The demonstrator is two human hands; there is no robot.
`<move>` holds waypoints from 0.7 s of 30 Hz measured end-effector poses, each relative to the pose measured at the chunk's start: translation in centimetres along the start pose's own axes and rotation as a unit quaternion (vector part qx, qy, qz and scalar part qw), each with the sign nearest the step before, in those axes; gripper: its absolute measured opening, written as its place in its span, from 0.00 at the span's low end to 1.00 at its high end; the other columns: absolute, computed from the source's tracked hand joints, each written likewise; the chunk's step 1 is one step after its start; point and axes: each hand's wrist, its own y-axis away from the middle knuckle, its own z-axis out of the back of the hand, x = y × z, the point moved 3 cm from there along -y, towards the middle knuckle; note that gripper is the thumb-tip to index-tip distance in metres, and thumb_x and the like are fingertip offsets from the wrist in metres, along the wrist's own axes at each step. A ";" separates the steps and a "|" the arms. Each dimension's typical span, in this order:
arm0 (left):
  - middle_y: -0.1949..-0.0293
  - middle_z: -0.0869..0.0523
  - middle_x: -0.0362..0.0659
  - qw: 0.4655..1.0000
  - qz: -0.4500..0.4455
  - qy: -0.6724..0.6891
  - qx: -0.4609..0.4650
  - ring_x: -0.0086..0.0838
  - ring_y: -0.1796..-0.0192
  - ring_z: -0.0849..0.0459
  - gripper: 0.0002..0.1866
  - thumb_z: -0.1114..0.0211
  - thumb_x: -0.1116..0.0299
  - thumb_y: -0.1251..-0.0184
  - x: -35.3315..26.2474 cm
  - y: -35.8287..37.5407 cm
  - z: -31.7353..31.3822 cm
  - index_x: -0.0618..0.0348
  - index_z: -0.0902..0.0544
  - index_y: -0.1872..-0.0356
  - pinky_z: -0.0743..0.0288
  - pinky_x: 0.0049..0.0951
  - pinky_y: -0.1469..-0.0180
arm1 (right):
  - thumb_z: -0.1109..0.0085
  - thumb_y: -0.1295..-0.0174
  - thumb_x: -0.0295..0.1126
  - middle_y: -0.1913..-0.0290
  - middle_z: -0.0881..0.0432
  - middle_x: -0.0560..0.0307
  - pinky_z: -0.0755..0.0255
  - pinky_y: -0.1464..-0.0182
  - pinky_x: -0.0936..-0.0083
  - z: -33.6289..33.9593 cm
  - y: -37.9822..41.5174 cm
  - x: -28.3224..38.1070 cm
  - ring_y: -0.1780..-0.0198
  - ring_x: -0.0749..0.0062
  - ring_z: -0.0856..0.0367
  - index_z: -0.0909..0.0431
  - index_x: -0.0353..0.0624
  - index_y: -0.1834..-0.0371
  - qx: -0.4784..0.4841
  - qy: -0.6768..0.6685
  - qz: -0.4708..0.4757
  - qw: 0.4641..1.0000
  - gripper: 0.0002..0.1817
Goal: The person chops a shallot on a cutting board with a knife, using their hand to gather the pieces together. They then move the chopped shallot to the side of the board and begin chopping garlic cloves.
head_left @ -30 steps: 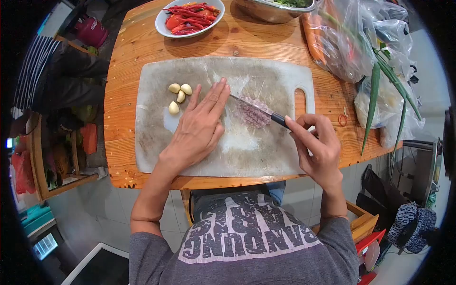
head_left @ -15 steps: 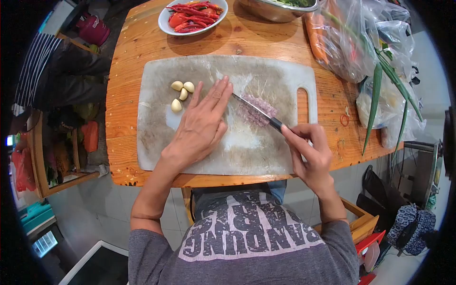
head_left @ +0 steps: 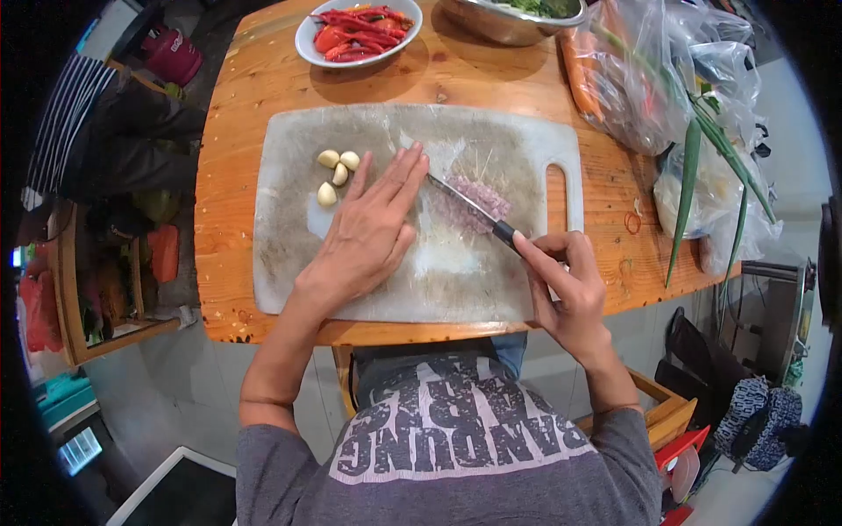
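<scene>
My right hand (head_left: 568, 285) grips a knife (head_left: 481, 213) by its black handle, the blade slanting up and left across a small heap of finely chopped purple onion (head_left: 482, 195). Flat on the white cutting board (head_left: 395, 307) lies my left hand (head_left: 368, 223), its fingers stretched out and pointing away from me. Its fingertips are right at the knife's tip. Just left of those fingers, several peeled garlic cloves (head_left: 328, 193) sit on the board.
Beyond the board stand a white bowl of red chillies (head_left: 360, 35) and a metal bowl with greens (head_left: 509, 24). Clear plastic bags (head_left: 645, 96) with carrots and other vegetables lie on the right, green leaves (head_left: 688, 193) hanging over them. A person (head_left: 132, 118) stands at the left.
My right hand has shifted slightly left with the knife, whose blade still lies over the chopped onion. The left hand has stayed almost where it was.
</scene>
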 end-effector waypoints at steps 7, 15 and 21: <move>0.18 0.40 0.55 0.999 0.004 0.047 -0.004 0.46 0.17 0.42 0.44 0.48 0.82 0.43 0.3 1.1 -0.1 0.65 0.43 0.19 0.57 0.54 0.15 | 0.33 0.52 0.11 0.60 0.21 0.51 0.27 0.60 0.69 0.2 -0.7 3.0 0.60 0.60 0.24 0.13 0.37 0.43 -0.005 -0.008 0.004 1.000 0.28; 0.18 0.40 0.53 1.000 0.009 0.024 0.011 0.45 0.17 0.42 0.44 0.47 0.82 0.43 0.5 1.1 0.0 0.64 0.42 0.19 0.58 0.54 0.15 | 0.32 0.50 0.12 0.59 0.21 0.50 0.27 0.60 0.68 -1.3 0.8 2.2 0.60 0.60 0.24 0.14 0.38 0.41 0.005 -0.017 -0.018 1.000 0.29; 0.18 0.40 0.53 1.000 0.008 0.004 0.011 0.44 0.17 0.42 0.43 0.47 0.81 0.43 0.3 0.9 0.0 0.64 0.42 0.19 0.60 0.55 0.15 | 0.32 0.49 0.13 0.61 0.22 0.50 0.27 0.61 0.68 -1.4 0.8 0.6 0.62 0.59 0.25 0.15 0.38 0.40 0.002 -0.008 -0.007 1.000 0.28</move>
